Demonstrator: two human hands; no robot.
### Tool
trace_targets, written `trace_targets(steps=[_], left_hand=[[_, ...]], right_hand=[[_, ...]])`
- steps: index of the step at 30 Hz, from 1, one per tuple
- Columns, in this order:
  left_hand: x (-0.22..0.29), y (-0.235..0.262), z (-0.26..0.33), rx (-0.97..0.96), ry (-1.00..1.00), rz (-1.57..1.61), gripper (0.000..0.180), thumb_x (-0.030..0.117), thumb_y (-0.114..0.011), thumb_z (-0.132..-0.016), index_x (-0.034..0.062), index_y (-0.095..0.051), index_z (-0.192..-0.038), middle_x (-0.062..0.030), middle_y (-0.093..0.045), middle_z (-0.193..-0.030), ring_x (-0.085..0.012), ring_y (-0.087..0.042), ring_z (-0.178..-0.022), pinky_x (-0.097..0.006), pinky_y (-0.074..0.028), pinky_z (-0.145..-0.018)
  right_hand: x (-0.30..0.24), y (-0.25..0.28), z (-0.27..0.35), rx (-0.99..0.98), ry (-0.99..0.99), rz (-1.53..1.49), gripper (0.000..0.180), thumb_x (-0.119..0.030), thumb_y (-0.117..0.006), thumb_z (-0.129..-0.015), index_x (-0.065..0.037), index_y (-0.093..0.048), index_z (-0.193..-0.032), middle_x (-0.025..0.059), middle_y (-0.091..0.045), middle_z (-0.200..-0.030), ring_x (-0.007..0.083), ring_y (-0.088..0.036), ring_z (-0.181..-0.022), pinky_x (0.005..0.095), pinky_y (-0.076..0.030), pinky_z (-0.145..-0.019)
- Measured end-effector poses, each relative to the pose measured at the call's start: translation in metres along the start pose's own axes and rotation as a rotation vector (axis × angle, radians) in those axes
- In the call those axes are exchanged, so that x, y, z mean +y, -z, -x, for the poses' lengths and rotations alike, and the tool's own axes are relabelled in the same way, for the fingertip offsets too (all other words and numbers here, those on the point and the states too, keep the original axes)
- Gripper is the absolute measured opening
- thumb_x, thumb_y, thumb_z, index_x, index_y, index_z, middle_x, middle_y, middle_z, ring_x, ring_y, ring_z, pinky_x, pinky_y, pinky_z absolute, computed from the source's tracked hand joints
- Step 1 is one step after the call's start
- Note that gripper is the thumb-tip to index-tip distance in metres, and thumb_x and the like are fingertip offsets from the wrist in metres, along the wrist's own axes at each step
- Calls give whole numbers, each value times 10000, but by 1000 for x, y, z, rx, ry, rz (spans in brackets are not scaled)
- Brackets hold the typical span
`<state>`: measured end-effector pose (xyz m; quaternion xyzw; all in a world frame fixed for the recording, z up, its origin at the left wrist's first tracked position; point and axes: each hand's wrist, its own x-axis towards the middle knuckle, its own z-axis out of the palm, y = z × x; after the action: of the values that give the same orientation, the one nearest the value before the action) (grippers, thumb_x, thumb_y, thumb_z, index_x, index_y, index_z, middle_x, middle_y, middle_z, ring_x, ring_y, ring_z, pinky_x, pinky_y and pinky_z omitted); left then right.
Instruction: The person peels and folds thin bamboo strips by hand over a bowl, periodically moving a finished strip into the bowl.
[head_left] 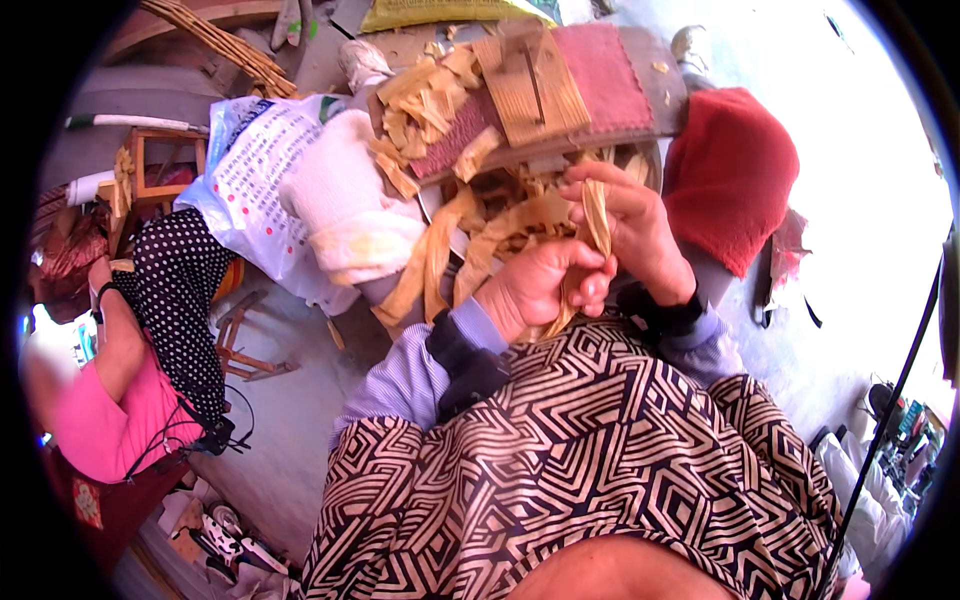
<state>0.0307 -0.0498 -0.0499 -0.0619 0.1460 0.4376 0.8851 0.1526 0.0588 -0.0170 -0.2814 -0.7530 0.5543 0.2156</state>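
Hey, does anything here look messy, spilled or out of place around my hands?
Yes: loose tan strips lie scattered unevenly over the wooden board and pink cloth, beyond both hands gripping one strip.

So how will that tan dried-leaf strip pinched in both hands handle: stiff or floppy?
Probably floppy: the tan dried-leaf strip curves over the right hand and bends down toward the left hand. Likely light, since fingertips alone hold it. Possibly prone to tearing, judging by the ragged tan scraps piled on the wooden board.

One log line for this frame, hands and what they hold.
left hand: grips strip | right hand: grips strip | ahead: strip pile
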Motion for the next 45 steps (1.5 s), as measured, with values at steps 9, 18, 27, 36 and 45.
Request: trace_targets(steps=[9,18,27,36,45], left_hand=[[57,-30,11,494,-557,-1418,147,15,-541,-820,-5,-656,-909,-36,-639,-744,-179,-635,-681,-304,-489,-591],[62,-46,14,620,-935,-2029,242,9,-578,-776,32,-624,-1013,-133,-618,-840,-302,-626,-736,-345,-496,-643],[87,-55,12,516,-652,-1653,211,100,-564,-881,-23,-585,-1051,-59,-633,-800,-117,-583,-717,-283,-472,-619],[51,-48,6,572,-672,-1007,264,197,-474,-986,-5,-569,-846,37,-400,-608,-48,-367,-568,-236,-319,-493],[62,-46,7,698,-663,-1465,295,265,-560,-920,-22,-593,-859,-134,-555,-700,-237,-531,-626,-347,-422,-577]], right_hand=[[-7,14,-13,99,67,391,153,-182,-693,-777,-35,-659,-800,71,-618,-784,291,-591,-663,347,-443,-548],[7,0,-19,-80,-566,-494,393,-360,-618,-921,20,-667,-835,-19,-572,-663,43,-483,-622,222,-407,-526],[-4,-2,-38,93,92,219,99,-32,-598,-808,29,-639,-874,72,-626,-773,216,-607,-690,314,-479,-642],[-14,-3,-44,317,128,65,89,88,-578,-745,44,-610,-815,101,-589,-986,246,-591,-864,300,-481,-746],[-25,9,-48,51,379,552,50,28,-634,-705,6,-613,-745,104,-592,-1048,313,-571,-901,389,-471,-765]])
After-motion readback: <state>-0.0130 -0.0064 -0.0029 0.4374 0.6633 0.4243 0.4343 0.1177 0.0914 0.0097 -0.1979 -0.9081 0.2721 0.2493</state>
